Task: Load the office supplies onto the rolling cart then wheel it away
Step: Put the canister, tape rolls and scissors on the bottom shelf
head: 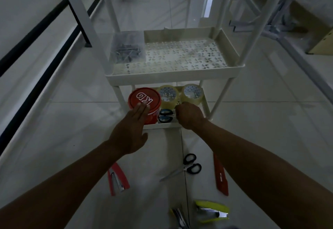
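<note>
A white rolling cart [173, 74] stands on the tiled floor in front of me. Its lower shelf [162, 125] carries a red tub [144, 99], two clear tape rolls [167, 93] [192, 92] and blue-handled scissors [165, 115]. My left hand [132, 131] is flat and open, fingertips resting on the red tub's lid edge. My right hand [189, 116] is curled into a fist over the lower shelf, right of the blue-handled scissors; nothing shows in it. A clear box of black clips [126, 48] sits at the left of the upper shelf.
On the floor near me lie a red stapler [118, 180], black scissors [188, 167], a red cutter [220, 176], a yellow-green stapler [212, 210] and a bundle of pens [179, 218]. White table legs [79, 11] stand left, more frames [281, 30] right.
</note>
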